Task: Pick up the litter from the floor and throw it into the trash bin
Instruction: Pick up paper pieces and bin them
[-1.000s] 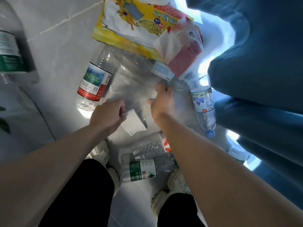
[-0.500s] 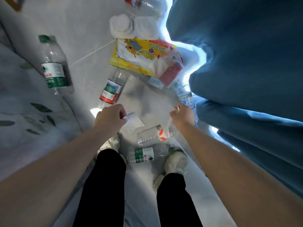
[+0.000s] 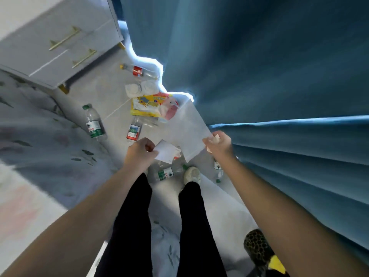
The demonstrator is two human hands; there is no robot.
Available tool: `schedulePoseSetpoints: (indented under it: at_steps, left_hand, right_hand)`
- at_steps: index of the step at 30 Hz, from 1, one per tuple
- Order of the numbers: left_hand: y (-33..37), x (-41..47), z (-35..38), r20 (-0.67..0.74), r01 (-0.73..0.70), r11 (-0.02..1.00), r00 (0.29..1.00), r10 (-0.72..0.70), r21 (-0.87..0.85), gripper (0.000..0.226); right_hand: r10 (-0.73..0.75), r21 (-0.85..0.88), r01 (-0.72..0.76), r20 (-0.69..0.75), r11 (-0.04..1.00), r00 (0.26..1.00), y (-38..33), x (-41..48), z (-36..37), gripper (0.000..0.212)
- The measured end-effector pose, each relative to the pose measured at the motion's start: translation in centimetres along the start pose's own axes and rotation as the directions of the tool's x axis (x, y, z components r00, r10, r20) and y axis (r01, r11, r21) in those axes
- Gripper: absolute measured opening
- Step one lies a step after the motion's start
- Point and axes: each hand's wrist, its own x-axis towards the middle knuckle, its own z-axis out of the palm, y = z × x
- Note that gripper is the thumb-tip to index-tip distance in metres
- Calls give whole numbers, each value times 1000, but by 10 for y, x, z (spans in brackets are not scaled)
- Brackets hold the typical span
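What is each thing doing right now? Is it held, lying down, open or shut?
Left hand: grips the white card.
Right hand: pinches the clear bag, held off the floor.
Green-cap bottle: lying on floor, cap on.
Cola bottle: lying on floor.
Yellow packet: flat on floor.
Drawers: shut.

A white drawer cabinet (image 3: 60,47) with 2 gold bar handles (image 3: 64,38) stands at the floor's (image 3: 111,92) far-left corner. Blue curtains (image 3: 259,76) hang along its right edge, and leaf-print bedding (image 3: 40,136) lies at its left.

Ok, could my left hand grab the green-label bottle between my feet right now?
Probably not: the left hand is busy holding a white card, though nothing covers the bottle.
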Motion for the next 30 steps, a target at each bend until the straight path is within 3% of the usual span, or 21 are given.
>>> schedulePoseSetpoints:
  at_steps: [8, 13, 21, 30]
  left_hand:
    - [59, -102, -65, 80, -269, 958, 962, 262, 101, 14]
    - [74, -147, -59, 150, -360, 928, 927, 344, 97, 16]
    - [90, -234, 36, 226, -482, 867, 865, 448, 125, 22]
    - [99, -363, 188, 332, -490, 872, 823, 461, 4, 13]
  right_hand:
    - [50, 252, -32, -65, 967, 997, 7, -148, -73, 11]
    - [122, 405, -57, -136, 913, 983, 48, -211, -98, 10]
    - [218, 598, -38, -231, 800, 948, 168, -274, -155, 11]
    - [331, 714, 15, -343, 700, 879, 346, -351, -241, 9]
